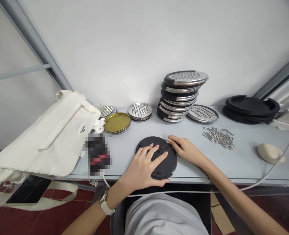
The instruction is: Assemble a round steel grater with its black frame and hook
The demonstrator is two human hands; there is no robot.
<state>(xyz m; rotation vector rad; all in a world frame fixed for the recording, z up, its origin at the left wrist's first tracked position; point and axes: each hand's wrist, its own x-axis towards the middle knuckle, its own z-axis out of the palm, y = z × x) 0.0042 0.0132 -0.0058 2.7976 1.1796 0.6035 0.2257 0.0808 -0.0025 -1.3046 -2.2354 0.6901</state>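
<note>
Left hand (145, 164) flat on disc (168, 164), clip (167, 140) pinched by right hand (182, 148)

Disc is laid black face up on the bench (242, 156), near its front edge. It is steadied by the left: fingers spread over the top, thumb at the near rim, nothing grasped. Small shiny piece, apparently a clip, is pinched between right thumb and finger at the far-right rim. Whether it is hooked on can't be told; fingertips in the way.

Progress, judged from layout: disc looks part-done. Its underside is hidden, so a fitted metal plate can't be confirmed. In the leaning stack (180, 98) at the back, metal faces are seated in black rims; those read as joined. Same for the grater (203, 115) just right of it. Clips on these can't be made out.

Left over: black bases (248, 106) are piled at far right, no metal seen in the top one. Loose plates (140, 111) and gold plates (117, 123) are set left of the stack. Loose clips (219, 138) are heaped in front of the grater, apparently unused.
</note>
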